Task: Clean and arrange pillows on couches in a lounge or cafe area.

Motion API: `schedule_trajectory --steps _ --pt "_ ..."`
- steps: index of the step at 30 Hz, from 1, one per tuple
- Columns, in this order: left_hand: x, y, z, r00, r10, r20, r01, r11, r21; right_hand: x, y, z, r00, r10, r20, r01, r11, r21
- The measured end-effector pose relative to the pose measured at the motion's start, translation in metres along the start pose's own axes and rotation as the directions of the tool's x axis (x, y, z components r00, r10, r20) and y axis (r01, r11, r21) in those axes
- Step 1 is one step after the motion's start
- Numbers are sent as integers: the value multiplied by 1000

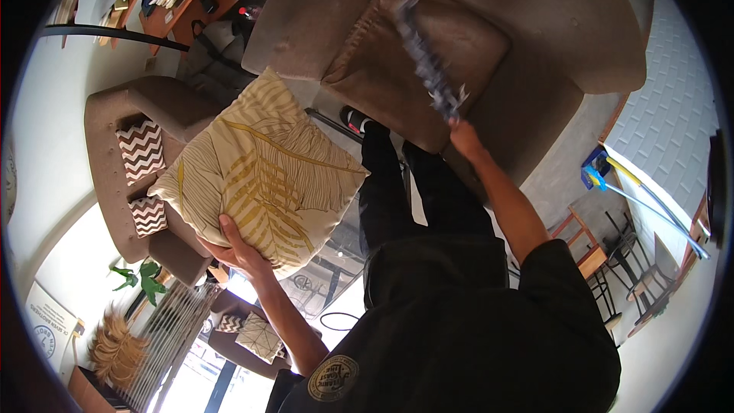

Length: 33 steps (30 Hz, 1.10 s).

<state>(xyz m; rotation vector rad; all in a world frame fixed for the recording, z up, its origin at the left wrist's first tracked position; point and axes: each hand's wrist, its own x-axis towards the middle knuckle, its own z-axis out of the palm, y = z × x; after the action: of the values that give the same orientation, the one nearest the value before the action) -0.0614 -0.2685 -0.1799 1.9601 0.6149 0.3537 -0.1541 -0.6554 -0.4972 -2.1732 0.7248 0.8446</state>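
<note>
My left hand grips the lower left edge of a cream throw pillow with a gold and line leaf print, held up at the left of centre. In my right hand is the handle end of a feather duster with dark grey feathers, slightly blurred. The duster reaches over a brown seat cushion that lies tilted on a large brown upholstered sofa. Whether the duster touches the cushion I cannot tell.
A second brown sofa with zigzag pillows stands at the left. Beyond the held pillow is a glass-topped table. Bookshelves fill the upper left. At the right are a blue broom, a dustpan and several chairs.
</note>
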Motion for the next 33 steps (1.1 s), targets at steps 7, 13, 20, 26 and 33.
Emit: schedule_trajectory --steps 7,13,20,26,33 --pt "-2 0 -4 999 3 -41 -3 1000 -15 -76 11 -40 951 -124 283 160 981 -107" --pt "1 4 9 999 -11 36 12 999 -38 -27 58 3 997 -36 -71 23 985 -170" --pt "-4 4 -5 999 -50 7 50 999 -19 -93 5 -30 860 -284 424 361 926 -110" --pt "-4 4 3 1000 -24 11 24 1000 -1 -65 18 -15 955 295 -21 -290 946 144" --pt "-6 5 -4 999 -44 16 44 999 -17 -122 35 -28 917 -254 306 302 946 -118"
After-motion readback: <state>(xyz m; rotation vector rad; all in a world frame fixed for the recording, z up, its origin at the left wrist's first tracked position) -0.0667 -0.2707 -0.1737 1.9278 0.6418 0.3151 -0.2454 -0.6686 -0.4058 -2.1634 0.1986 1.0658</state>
